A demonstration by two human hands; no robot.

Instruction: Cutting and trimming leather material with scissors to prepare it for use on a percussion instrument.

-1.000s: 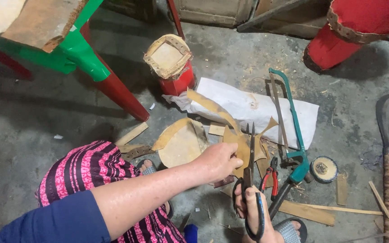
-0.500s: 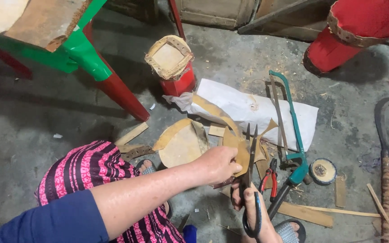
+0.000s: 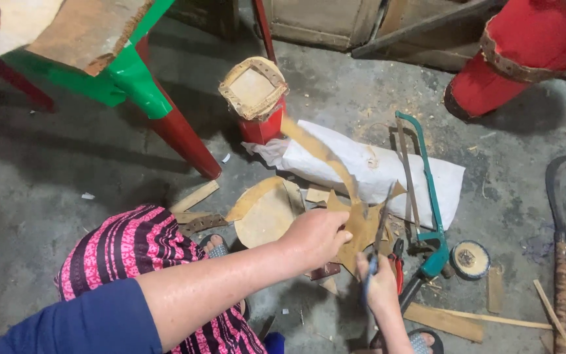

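Tan, stiff sheet of hide or leather point(image 3: 355, 226), ragged at its edges, is held up over the grey concrete floor point(image 3: 67, 170) between the two hands, with a long narrow strip of the same material point(image 3: 319, 154) rising from it toward the upper left. The left hand point(image 3: 316, 236) has its grip closed on the sheet's left edge, fingers curled over it and thumb under. The right hand point(image 3: 381, 288) is wrapped around the handles of a pair of blue-handled scissors point(image 3: 375, 252), its grip closed on them; the blades point upward and lie against the sheet, though how far apart they stand cannot be told. Just left of the sheet a rounded tan piece of the same material point(image 3: 266, 216) lies flat on the floor, near the person's sandalled foot point(image 3: 214, 246) and pink-and-black striped trousers point(image 3: 122, 252). Behind the sheet lies a white woven sack point(image 3: 368, 170), and on its right side rests a green-framed hacksaw point(image 3: 427, 196). A pair of red-handled pliers point(image 3: 397, 262) lies just beside the right hand, and a small round tin with a dark rim point(image 3: 470, 259) sits to the right of the saw's handle. A small red drum with a tan square skin top point(image 3: 255, 98) stands beyond the sack, and flat wooden offcuts point(image 3: 443, 321) lie at lower right.
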